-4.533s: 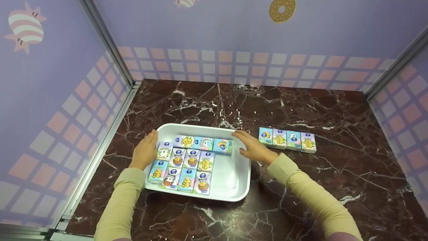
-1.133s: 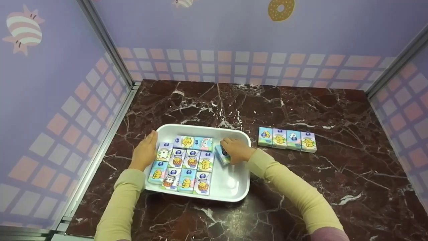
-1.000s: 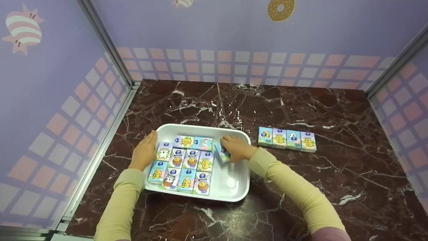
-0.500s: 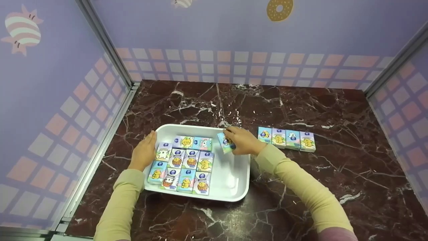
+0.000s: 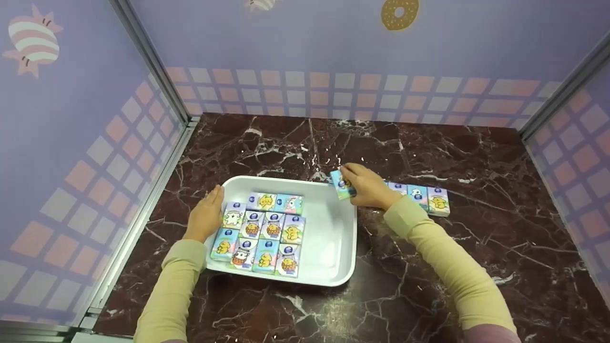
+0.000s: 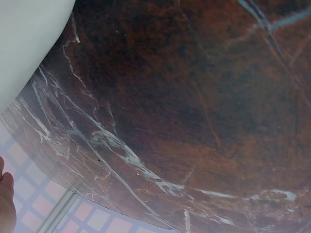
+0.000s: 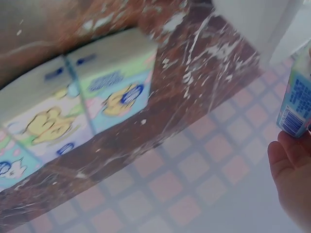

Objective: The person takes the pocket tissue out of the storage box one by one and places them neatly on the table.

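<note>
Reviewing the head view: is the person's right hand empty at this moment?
No, the right hand holds a small blue cartoon-printed rectangular pack near the far right corner of the white rectangular tray.

Your left hand (image 5: 204,216) lies at left, fingers straight and close together, pointing far; your right hand (image 5: 368,188) sits farther out, fingers bent in a grip! Left arm (image 5: 167,290) and right arm (image 5: 452,267) slant inward from the near side.
</note>
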`<state>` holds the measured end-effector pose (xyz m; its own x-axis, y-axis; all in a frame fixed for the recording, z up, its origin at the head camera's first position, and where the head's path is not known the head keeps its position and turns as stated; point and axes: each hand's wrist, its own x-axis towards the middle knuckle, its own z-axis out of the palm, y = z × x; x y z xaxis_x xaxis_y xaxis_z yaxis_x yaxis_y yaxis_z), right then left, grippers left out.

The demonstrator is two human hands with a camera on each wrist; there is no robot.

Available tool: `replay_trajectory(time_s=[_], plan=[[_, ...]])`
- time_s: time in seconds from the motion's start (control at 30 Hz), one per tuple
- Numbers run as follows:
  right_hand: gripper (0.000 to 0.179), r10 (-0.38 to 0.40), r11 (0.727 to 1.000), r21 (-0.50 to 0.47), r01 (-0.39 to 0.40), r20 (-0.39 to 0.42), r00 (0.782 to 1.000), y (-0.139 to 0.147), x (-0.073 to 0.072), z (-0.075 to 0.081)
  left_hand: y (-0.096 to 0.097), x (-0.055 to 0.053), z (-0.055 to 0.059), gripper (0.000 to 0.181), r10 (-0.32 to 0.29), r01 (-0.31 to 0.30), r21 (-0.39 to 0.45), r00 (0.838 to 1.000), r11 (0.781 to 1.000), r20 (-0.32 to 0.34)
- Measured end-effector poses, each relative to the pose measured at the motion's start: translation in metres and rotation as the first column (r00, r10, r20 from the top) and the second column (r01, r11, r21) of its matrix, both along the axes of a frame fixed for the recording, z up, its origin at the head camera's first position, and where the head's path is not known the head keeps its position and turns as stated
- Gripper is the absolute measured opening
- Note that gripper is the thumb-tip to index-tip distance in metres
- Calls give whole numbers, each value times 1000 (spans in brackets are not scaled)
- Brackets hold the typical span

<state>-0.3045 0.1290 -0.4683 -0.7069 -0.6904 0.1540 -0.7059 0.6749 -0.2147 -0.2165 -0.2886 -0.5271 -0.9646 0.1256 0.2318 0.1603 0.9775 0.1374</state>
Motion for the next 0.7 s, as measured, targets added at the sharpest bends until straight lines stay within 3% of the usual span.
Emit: replay_trajectory(time_s=[0.23, 0.53, 0.7], plan=[[83, -105, 994, -3, 105, 65, 992, 21, -7, -1, -1, -1, -1, 52, 2, -2, 2, 1000, 1000, 5], [86, -177, 983, -28, 180, 82, 981, 52, -15, -8, -1, -1, 1, 54, 7, -7, -2, 999, 1000, 52], [88, -216, 976, -16, 219, 91, 972, 69, -17, -15, -1, -1, -1, 54, 1, -2, 2, 999, 1000, 43]])
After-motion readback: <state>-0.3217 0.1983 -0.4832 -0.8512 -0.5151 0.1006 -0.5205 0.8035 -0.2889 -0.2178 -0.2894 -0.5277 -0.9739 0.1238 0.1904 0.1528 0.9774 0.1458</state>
